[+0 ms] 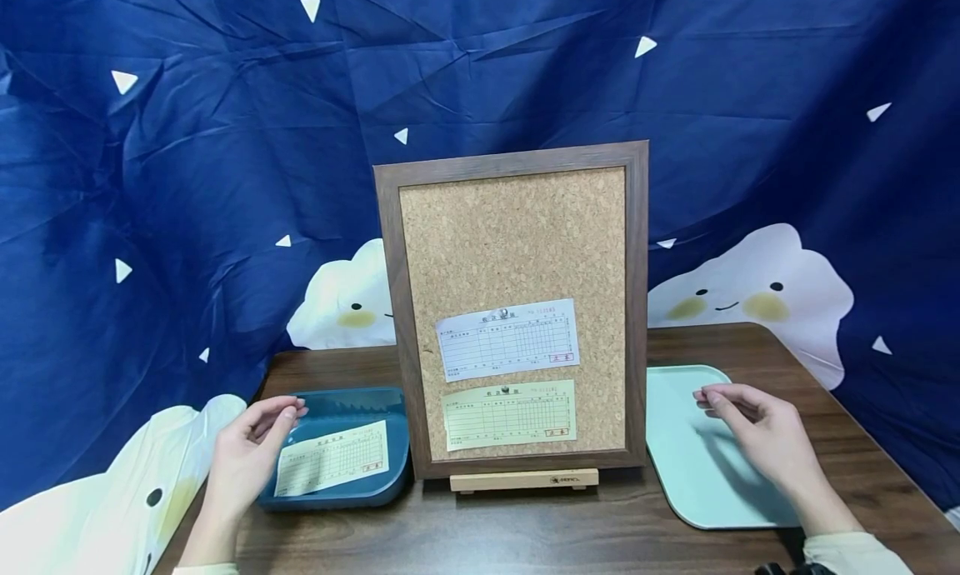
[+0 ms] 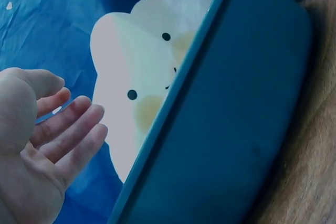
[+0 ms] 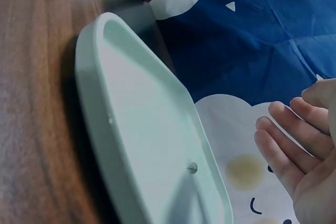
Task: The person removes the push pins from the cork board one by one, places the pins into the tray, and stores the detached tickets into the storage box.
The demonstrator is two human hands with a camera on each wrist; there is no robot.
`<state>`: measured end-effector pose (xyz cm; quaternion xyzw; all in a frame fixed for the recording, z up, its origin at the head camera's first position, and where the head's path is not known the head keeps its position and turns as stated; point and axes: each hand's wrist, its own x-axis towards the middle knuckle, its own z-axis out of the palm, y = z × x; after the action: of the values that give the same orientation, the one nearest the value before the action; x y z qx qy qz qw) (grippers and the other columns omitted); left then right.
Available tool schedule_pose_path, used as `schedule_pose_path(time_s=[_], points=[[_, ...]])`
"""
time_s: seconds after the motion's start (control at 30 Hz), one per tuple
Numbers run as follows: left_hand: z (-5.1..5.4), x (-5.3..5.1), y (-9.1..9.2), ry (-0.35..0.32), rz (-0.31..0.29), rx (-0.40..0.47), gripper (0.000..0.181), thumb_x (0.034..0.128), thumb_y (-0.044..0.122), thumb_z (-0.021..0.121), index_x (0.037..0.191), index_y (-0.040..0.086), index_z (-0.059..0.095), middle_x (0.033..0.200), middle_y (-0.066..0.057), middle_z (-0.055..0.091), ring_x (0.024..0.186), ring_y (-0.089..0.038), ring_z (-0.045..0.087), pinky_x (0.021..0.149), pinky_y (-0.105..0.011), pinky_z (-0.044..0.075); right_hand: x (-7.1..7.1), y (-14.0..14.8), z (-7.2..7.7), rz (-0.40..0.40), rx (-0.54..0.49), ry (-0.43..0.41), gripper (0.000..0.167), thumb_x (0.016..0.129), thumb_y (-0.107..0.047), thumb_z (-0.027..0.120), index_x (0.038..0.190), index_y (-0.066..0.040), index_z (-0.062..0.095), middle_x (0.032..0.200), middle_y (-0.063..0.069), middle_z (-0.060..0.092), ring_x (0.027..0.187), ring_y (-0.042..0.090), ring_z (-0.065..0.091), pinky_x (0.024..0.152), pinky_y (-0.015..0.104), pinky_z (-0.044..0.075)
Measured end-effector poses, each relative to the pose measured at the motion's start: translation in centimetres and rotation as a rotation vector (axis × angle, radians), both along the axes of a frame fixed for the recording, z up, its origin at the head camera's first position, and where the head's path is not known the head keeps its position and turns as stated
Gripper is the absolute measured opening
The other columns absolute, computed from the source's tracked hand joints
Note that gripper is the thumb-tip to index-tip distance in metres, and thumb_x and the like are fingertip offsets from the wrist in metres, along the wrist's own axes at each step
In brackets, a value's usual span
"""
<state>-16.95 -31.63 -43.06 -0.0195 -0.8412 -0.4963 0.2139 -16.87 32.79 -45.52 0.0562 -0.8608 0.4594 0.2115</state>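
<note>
My left hand (image 1: pixel 246 452) hovers at the left side of a dark blue tray (image 1: pixel 341 402), fingers loosely bent and nothing between them. In that tray lies a pale yellow receipt slip (image 1: pixel 330 460). Over a mint green tray (image 1: pixel 678 392) hangs my right hand (image 1: pixel 768 433), its fingers relaxed and holding nothing. The right wrist view shows a metal thumbtack (image 3: pixel 192 168) in the mint tray. Between the hands stands a framed cork board (image 1: pixel 517 233). A whitish slip (image 1: pixel 510 342) is tacked to its lower half, with a pale green slip (image 1: pixel 510 417) tacked below.
The board rests on a small wooden easel (image 1: pixel 525 480) on a brown wooden table (image 1: pixel 495 529). Behind it hangs a dark blue cloth (image 1: pixel 225 142) with white triangles and smiling clouds. A black object (image 1: pixel 795 568) shows at the bottom right edge.
</note>
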Motion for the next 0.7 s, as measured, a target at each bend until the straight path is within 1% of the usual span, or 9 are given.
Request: schedule_pose_path(time_s=[0.1, 0.13, 0.33, 0.43, 0.53, 0.63, 0.7], points=[[0.2, 0.0, 0.2, -0.005, 0.006, -0.004, 0.022, 0.1093, 0.011, 0.064, 0.124, -0.003, 0.073, 0.114, 0.0, 0.079, 0.096, 0.011, 0.072, 0.086, -0.009, 0.057, 0.0, -0.3, 0.3, 0.005, -0.003, 0.008, 0.021, 0.108, -0.011, 0.067, 0.117, 0.006, 0.075, 0.1, -0.029, 0.077, 0.085, -0.01, 0.074, 0.076, 0.008, 0.056], [0.3, 0.0, 0.3, -0.005, 0.005, 0.0, 0.022, 0.1095, 0.011, 0.064, 0.124, -0.003, 0.073, 0.114, 0.0, 0.079, 0.096, 0.01, 0.072, 0.086, -0.009, 0.057, -0.1, -0.3, 0.4, 0.007, -0.006, 0.012, 0.021, 0.108, -0.011, 0.067, 0.117, 0.007, 0.075, 0.1, -0.029, 0.077, 0.085, -0.01, 0.074, 0.076, 0.008, 0.056], [0.7, -0.7, 1.1, 0.008, -0.017, 0.013, 0.022, 0.1089, 0.011, 0.065, 0.124, -0.002, 0.074, 0.112, 0.006, 0.08, 0.099, 0.006, 0.075, 0.088, -0.01, 0.057, -0.6, -0.5, 0.8, 0.016, -0.027, 0.053, 0.018, 0.106, -0.006, 0.068, 0.114, 0.008, 0.075, 0.099, -0.029, 0.077, 0.085, -0.01, 0.075, 0.076, 0.007, 0.055], [0.8, -1.0, 1.5, 0.019, -0.033, 0.025, 0.021, 0.1087, 0.01, 0.065, 0.123, -0.002, 0.074, 0.112, 0.004, 0.08, 0.099, 0.005, 0.075, 0.088, -0.011, 0.057, -0.8, -0.6, 1.0, 0.028, -0.038, 0.072, 0.016, 0.105, -0.003, 0.068, 0.114, 0.009, 0.075, 0.1, -0.029, 0.077, 0.085, -0.009, 0.075, 0.077, 0.006, 0.055], [0.9, -1.2, 1.9, 0.029, -0.044, 0.018, 0.021, 0.109, 0.01, 0.064, 0.123, -0.002, 0.074, 0.114, -0.005, 0.081, 0.099, 0.006, 0.074, 0.089, -0.01, 0.057, -0.9, -0.8, 1.2, 0.035, -0.051, 0.08, 0.016, 0.104, -0.001, 0.068, 0.113, 0.01, 0.075, 0.099, -0.027, 0.078, 0.085, -0.009, 0.075, 0.078, 0.006, 0.055], [1.1, -1.2, 2.2, 0.039, -0.056, 0.009, 0.021, 0.1091, 0.009, 0.064, 0.123, -0.003, 0.074, 0.117, -0.016, 0.08, 0.099, 0.005, 0.074, 0.088, -0.011, 0.057, -0.9, -1.0, 1.4, 0.036, -0.049, 0.076, 0.016, 0.105, -0.002, 0.067, 0.114, 0.009, 0.075, 0.1, -0.026, 0.078, 0.085, -0.009, 0.075, 0.08, 0.006, 0.055], [1.2, -1.2, 2.5, 0.038, -0.062, 0.005, 0.021, 0.1092, 0.009, 0.064, 0.123, -0.002, 0.074, 0.118, -0.02, 0.079, 0.099, 0.005, 0.074, 0.088, -0.011, 0.058, -0.9, -1.2, 1.5, 0.036, -0.041, 0.072, 0.017, 0.106, -0.004, 0.067, 0.115, 0.009, 0.075, 0.1, -0.027, 0.078, 0.086, -0.009, 0.075, 0.081, 0.005, 0.055]])
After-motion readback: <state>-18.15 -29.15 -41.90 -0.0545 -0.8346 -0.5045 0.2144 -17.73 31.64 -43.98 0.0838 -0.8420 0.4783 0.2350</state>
